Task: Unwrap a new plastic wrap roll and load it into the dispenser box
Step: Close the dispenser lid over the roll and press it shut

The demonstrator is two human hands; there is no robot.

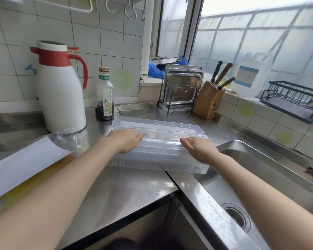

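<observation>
Both hands' flat, extended fingers (140, 136) press the dispenser box (157, 141), lying left-to-right.

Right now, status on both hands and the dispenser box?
Left hand, right hand: flat on clear plastic dispenser box. Box overhangs steel sink. Crumpled clear wrapper, white sheet lie left.
</observation>
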